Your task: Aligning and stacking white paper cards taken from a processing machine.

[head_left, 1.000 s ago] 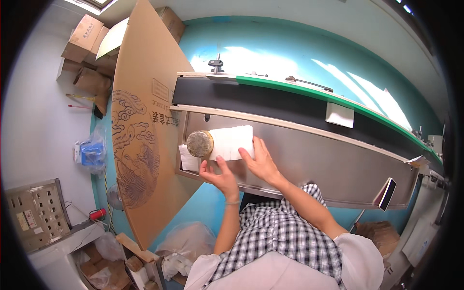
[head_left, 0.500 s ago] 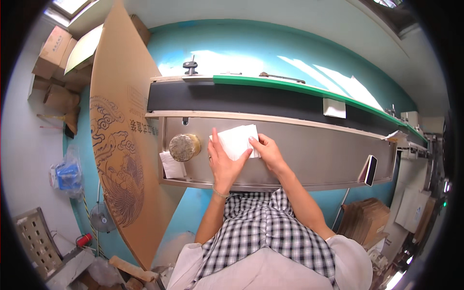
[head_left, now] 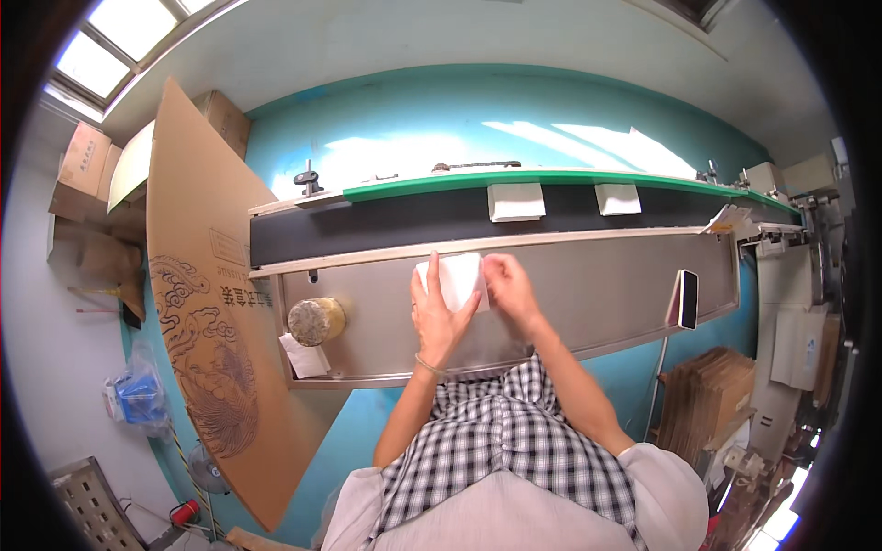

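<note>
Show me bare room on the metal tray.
Widest on the tray: between the right hand and the phone. Smaller: between the left hand and the round block. Crowded: left end, with that block and folded paper; middle, behind white papers.

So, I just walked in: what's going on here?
A person's left hand grips a stack of white paper at a metal tray; the right hand is at the stack's right edge, contact unclear. Behind, two white paper stacks lie on a black strip. A round block stands near the tray's left end, a phone near its right.
</note>
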### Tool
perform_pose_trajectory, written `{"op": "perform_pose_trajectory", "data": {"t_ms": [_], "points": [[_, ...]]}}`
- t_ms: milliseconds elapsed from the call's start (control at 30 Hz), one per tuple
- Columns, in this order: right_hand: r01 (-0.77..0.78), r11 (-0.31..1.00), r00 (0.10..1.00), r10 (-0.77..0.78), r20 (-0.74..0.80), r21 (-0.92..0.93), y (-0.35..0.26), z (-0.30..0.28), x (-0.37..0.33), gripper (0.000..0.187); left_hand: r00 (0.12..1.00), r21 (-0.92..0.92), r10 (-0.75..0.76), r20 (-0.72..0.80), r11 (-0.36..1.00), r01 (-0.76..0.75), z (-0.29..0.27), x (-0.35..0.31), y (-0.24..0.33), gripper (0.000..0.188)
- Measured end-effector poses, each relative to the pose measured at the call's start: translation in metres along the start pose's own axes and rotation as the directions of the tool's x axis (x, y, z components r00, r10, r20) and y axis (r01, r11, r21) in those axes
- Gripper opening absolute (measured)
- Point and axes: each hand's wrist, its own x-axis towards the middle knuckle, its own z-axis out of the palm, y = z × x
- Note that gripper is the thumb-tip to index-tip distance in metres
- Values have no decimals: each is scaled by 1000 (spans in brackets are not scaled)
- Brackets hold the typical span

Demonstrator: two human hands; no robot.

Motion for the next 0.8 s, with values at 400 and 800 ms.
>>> {"op": "perform_pose_trajectory", "data": {"t_ms": [400, 800], "points": [[-77, 990, 990, 63, 126, 116, 14, -14, -11, 41, 997, -93, 72, 8, 993, -71, 16, 0, 22, 123], [-368, 844, 916, 256, 309, 391, 10, -15, -13, 42, 1000, -115, -3, 4, 993, 3, 13, -2, 24, 132]]}}
